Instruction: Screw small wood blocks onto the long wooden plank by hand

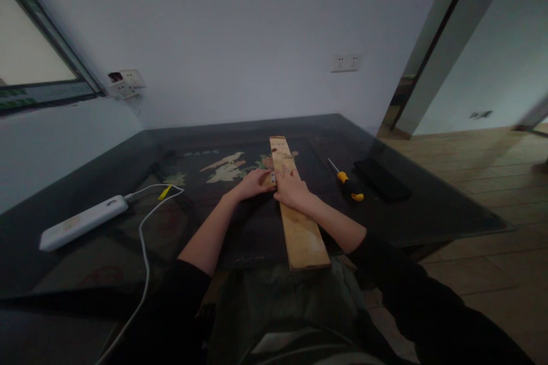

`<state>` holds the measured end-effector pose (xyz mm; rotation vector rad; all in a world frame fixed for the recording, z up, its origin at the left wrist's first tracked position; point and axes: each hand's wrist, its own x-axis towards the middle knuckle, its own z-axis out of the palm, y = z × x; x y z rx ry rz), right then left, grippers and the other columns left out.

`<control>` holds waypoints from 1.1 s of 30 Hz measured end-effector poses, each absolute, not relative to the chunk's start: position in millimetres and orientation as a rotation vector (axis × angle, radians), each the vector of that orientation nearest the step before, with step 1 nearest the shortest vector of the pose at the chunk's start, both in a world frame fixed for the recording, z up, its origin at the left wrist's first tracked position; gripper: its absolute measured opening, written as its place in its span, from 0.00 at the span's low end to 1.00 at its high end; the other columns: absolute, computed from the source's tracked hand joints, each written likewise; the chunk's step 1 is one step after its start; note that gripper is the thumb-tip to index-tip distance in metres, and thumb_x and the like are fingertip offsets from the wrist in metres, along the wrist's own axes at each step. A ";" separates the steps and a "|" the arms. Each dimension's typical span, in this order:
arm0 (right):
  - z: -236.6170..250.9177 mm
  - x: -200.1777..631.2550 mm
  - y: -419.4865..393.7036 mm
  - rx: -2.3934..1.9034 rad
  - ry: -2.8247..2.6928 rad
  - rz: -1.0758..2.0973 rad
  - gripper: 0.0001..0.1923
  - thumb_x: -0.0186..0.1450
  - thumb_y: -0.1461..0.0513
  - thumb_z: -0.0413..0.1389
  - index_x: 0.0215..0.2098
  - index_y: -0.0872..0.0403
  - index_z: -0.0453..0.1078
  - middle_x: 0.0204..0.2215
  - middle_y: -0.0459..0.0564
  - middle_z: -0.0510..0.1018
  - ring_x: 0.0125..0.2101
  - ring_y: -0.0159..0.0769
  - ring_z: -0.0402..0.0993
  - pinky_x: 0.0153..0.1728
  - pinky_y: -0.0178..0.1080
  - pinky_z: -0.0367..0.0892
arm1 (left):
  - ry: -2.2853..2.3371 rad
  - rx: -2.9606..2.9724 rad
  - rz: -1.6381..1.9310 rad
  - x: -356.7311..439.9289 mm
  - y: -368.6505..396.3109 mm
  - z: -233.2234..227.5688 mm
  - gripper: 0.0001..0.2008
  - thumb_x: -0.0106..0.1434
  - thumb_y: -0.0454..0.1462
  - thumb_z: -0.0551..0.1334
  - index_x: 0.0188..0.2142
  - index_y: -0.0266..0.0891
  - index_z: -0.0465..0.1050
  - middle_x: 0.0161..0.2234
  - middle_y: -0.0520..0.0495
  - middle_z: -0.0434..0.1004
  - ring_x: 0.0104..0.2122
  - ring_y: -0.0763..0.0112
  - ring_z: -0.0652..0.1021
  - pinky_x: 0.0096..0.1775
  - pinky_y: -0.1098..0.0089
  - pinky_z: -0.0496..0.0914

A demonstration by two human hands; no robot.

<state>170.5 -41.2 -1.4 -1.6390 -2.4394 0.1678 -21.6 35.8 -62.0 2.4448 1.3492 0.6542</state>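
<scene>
A long pale wooden board lies lengthwise on the dark glass-topped table, its near end jutting past the front edge over my lap. My right hand rests flat on top of the board near its middle, fingers spread. My left hand lies against the board's left edge, its fingertips at a small dark and white item there. Whether the left hand grips that item is unclear.
A yellow-and-black screwdriver lies right of the board, next to a flat black object. A white power bank with a white cable sits at the left. Wall and window stand behind; wooden floor lies to the right.
</scene>
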 end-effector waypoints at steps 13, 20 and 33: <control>16.5 175.0 21.5 -1.425 -2.121 0.355 0.14 0.69 0.59 0.52 0.48 0.53 0.75 0.45 0.52 0.80 0.43 0.38 0.76 0.44 0.38 0.67 | 1.438 2.457 0.620 -17.4 27.0 -53.9 0.35 0.54 0.49 0.70 0.57 0.34 0.70 0.51 0.34 0.75 0.51 0.48 0.74 0.55 0.52 0.66; -9.8 178.9 34.2 -1.377 -2.135 0.333 0.11 0.67 0.63 0.54 0.42 0.56 0.78 0.41 0.51 0.81 0.40 0.35 0.75 0.42 0.35 0.66 | 1.396 2.525 0.623 -23.5 24.9 -49.4 0.33 0.58 0.51 0.67 0.59 0.40 0.69 0.54 0.37 0.74 0.54 0.50 0.73 0.57 0.54 0.65; -15.1 173.4 34.1 -1.383 -2.239 0.326 0.10 0.67 0.58 0.58 0.39 0.55 0.78 0.39 0.51 0.80 0.39 0.35 0.74 0.40 0.34 0.65 | 1.345 2.530 0.692 -25.4 20.2 -42.4 0.29 0.57 0.51 0.68 0.54 0.42 0.75 0.51 0.40 0.77 0.52 0.53 0.75 0.55 0.57 0.67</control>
